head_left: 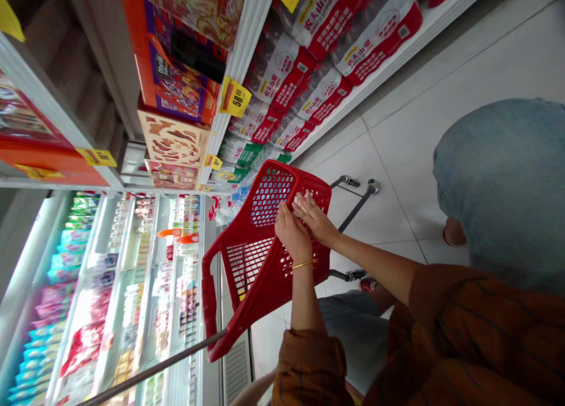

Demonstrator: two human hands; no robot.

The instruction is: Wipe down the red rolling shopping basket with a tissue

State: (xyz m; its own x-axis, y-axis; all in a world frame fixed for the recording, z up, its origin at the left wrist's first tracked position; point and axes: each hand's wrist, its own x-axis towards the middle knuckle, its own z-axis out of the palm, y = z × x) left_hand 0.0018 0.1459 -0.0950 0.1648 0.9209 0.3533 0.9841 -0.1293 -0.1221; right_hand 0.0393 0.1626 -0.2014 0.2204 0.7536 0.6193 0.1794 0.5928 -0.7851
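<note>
My left hand point(293, 233), with a gold bangle point(304, 264) at the wrist, is over a red plastic shopping cart point(304, 176) with perforated walls. Its fingers are stretched out close together, and I see nothing held in them. Right beside it, my right hand point(315, 218) has its fingers extended and slightly apart, also with nothing visible in it. The fingertips of the two hands meet or overlap; whether they touch the cart is unclear. The view is turned sideways, so the floor is to the right.
Shrink-wrapped packs of bottled water point(282, 70) line the bottom shelf. Boxed goods point(180, 70) and yellow price tags point(235, 96) are on the shelf above. A lit display point(132, 276) of packaged goods stands beyond. Denim-clad legs point(498, 182) are close by on the tiled floor point(397, 170).
</note>
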